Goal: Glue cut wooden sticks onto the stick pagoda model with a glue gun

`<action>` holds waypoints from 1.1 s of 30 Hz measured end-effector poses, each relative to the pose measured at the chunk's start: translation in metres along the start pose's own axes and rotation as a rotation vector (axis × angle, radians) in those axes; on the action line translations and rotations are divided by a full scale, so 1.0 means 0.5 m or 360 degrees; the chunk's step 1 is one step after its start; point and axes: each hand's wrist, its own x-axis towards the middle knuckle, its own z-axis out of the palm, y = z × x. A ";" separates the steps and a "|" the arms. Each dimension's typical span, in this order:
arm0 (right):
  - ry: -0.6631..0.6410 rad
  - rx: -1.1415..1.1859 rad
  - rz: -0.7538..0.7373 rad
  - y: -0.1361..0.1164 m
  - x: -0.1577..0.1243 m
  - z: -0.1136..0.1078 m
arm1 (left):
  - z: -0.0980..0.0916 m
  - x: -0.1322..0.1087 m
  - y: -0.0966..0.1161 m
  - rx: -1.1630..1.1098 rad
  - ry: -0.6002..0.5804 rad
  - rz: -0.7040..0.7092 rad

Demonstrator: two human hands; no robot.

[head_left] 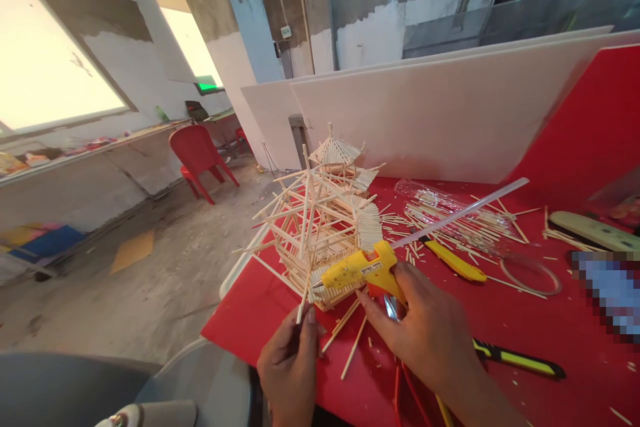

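Observation:
My right hand point(425, 320) is wrapped round a yellow hot glue gun point(360, 267), whose nozzle points left. A long clear glue stick point(465, 212) sticks out of its back end. My left hand point(293, 360) pinches a thin wooden stick point(303, 307) that stands nearly upright, its upper part close to the nozzle; whether they touch I cannot tell. Just beyond both hands stands a pavilion model point(315, 213) built of wooden sticks, with an open frame roof in front and a closely slatted pointed roof point(336, 152) behind.
Loose sticks and a plastic bag point(450, 213) lie on the red tabletop point(525, 327). To the right are a yellow utility knife point(455, 260), a black and yellow-green cutter point(520, 359) and a blurred-out device point(610, 290). Red-handled pliers point(410, 393) lie under my right forearm. White boards point(425, 113) stand behind.

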 end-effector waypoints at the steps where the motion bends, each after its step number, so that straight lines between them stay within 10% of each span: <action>1: -0.0001 0.0000 0.0000 0.000 0.000 0.001 | 0.000 0.000 0.001 -0.0002 -0.0011 0.0007; 33: 0.0138 -0.0319 -0.0550 -0.004 0.055 -0.035 | 0.004 -0.005 0.002 -0.0103 -0.0139 0.0115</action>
